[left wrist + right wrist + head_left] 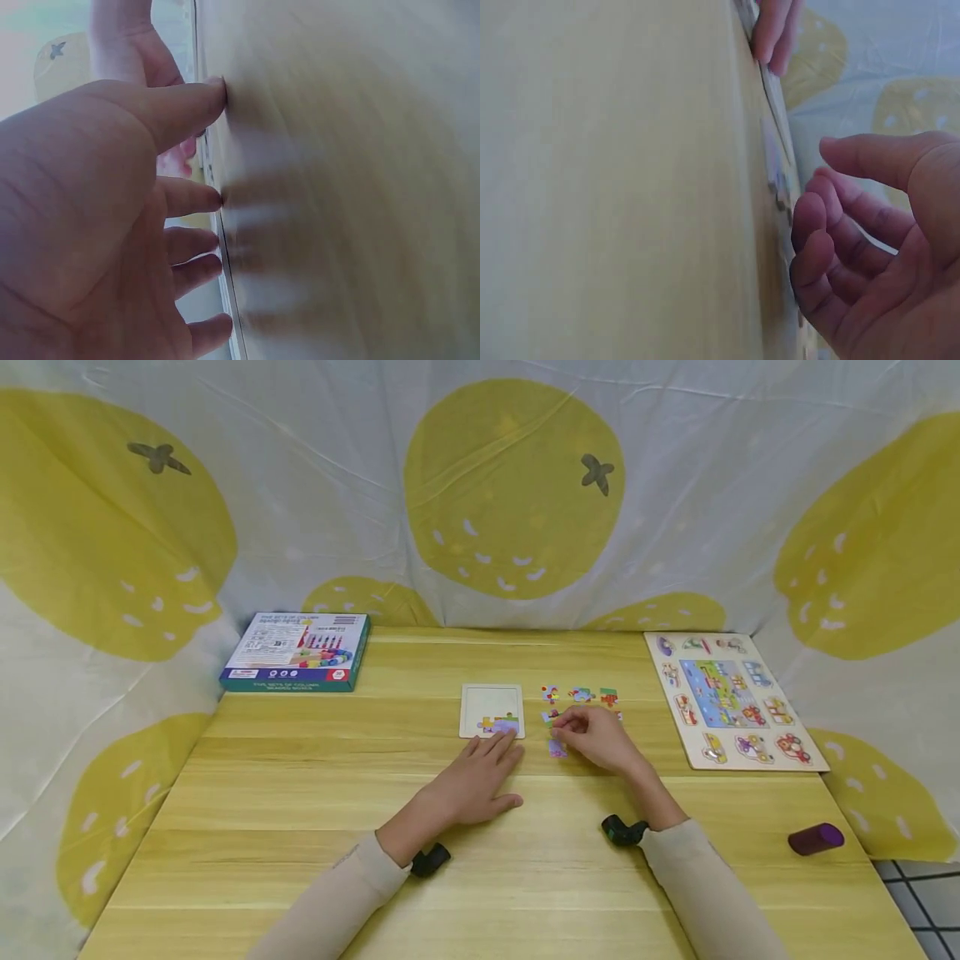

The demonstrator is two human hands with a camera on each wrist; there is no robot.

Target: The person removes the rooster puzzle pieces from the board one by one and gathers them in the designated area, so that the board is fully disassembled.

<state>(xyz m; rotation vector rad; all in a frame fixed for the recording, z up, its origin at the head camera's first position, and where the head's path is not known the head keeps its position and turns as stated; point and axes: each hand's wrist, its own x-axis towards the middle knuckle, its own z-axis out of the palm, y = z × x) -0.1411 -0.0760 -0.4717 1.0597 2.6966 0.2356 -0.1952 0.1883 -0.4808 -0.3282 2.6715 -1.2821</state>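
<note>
My left hand (480, 781) lies with fingers extended, its fingertips at the near edge of a small square puzzle tray (467, 710). A few joined jigsaw pieces (504, 724) fill the tray's lower right part. To the right of it, loose jigsaw pieces (582, 694) are laid out in rows. Over the left side of these rows hovers my right hand (596, 739), close to a purple piece (557, 748). In the right wrist view its fingers (814, 251) are loosely bent, the thumb stands apart from them, and nothing shows between. The hand covers some pieces.
A boxed toy set (296, 652) lies at the back left of the wooden table (315, 793). On the right is a large picture puzzle board (678, 739). A dark purple cylinder (816, 838) lies near the right edge. A fruit-print cloth (322, 485) hangs behind.
</note>
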